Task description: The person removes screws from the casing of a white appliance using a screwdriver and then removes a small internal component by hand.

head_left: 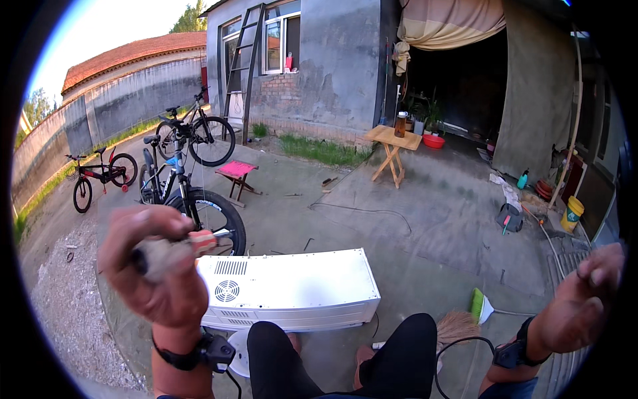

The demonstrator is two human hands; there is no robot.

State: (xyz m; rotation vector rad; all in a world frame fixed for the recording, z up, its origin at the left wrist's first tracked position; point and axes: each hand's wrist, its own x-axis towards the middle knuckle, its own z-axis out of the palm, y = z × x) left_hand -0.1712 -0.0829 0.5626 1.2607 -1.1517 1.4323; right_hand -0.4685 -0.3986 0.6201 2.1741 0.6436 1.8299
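My left hand (156, 286) is raised at the left, its fingers curled round a screwdriver-like tool (203, 242) with a red-and-grey handle. A short silvery tip points right; motion blur hides its exact kind. At the right edge my right hand (585, 299) is lifted with fingers bent. Blur hides whether it holds anything. Between the hands, in front of my knees, a long white appliance casing (319, 279) lies on the ground. Slotted vents and a round fan grille (226, 290) mark its left part. Neither hand touches it.
Bicycles (176, 179) and a pink folding stool (236, 170) stand beyond the casing. A small wooden table (393, 138) carries a brown bottle (401, 125). Near my right knee lie a straw broom (457, 327) and a green-bristled brush (478, 307). A yellow bucket (572, 214) stands far right.
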